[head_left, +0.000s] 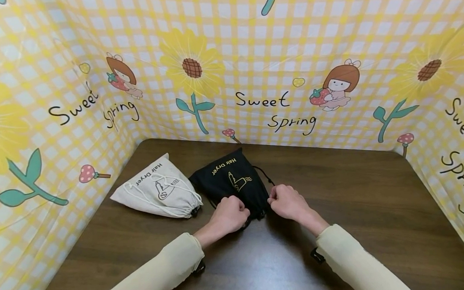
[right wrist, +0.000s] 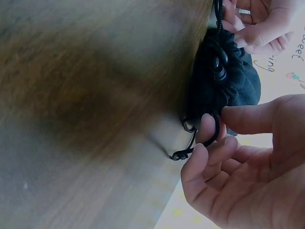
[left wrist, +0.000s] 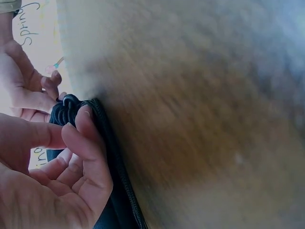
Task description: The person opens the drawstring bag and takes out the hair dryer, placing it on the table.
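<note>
A black drawstring bag (head_left: 223,174) printed "Hair Dryer" lies on the table, its gathered mouth toward me. My left hand (head_left: 230,214) has curled fingers at the left side of that mouth; in the left wrist view its thumb and finger pinch the bag's edge. Whether cord is caught there too, I cannot tell. On the other side, my right hand (head_left: 289,202) pinches the black drawstring cord (right wrist: 217,129), which loops over its fingers in the right wrist view. A black cord stopper (right wrist: 219,71) sits at the gathered cloth. Some of the mouth is hidden by the left hand.
Left of the black bag lies a cream drawstring bag (head_left: 159,189), also printed "Hair Dryer", with white cords across it. Both rest on a dark wooden table (head_left: 357,177). A yellow checked cloth (head_left: 241,42) with flowers and lettering stands round the back and sides.
</note>
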Demonstrator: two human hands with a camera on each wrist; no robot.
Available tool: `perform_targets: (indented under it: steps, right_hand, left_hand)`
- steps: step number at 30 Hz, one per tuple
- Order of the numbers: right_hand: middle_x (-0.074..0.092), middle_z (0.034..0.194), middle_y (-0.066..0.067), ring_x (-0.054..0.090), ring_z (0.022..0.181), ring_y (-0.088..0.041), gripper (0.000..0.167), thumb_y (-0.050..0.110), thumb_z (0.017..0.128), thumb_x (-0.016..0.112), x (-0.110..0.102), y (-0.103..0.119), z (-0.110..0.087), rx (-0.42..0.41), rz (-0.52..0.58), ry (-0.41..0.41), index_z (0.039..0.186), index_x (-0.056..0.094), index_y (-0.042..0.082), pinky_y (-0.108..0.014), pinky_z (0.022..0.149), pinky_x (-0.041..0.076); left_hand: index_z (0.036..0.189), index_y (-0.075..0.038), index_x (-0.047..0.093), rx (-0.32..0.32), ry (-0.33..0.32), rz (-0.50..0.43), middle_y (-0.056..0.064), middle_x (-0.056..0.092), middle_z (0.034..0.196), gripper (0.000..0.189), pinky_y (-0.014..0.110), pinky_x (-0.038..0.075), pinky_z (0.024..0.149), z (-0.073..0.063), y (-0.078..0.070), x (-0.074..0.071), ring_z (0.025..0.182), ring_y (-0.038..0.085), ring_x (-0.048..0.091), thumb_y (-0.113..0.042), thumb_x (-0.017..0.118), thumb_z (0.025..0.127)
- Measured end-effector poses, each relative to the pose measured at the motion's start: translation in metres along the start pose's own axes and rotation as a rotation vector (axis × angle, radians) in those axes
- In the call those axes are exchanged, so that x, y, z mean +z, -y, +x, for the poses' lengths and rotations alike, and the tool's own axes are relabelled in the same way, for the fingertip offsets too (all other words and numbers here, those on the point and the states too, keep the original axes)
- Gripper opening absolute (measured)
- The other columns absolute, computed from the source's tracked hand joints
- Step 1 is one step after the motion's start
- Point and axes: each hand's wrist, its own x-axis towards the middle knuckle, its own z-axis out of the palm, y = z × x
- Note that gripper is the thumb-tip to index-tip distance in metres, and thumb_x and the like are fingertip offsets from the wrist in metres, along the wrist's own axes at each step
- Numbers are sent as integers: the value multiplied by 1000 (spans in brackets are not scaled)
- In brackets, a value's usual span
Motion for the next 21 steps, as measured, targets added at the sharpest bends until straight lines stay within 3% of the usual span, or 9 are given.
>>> perform_targets:
  steps: [14, 21]
  right_hand:
    - [66, 84, 0, 56, 65, -20, 19, 13, 100, 67, 1, -3, -1, 3, -5, 6, 80, 65, 12, -36, 58, 43]
    - [57, 68, -1, 54, 61, -17, 23, 17, 100, 70, -2, -6, -1, -36, 43, 33, 79, 66, 11, -33, 58, 42]
  left_hand:
    - [50, -17, 49, 1, -2, -5, -10, 57, 47, 48, 26, 38, 46, -3, 1, 0, 46, 9, 58, -10, 64, 95]
    - [49, -17, 51, 13, -9, -2, -12, 55, 45, 53, 25, 35, 44, -3, 1, -1, 43, 8, 53, -17, 67, 100]
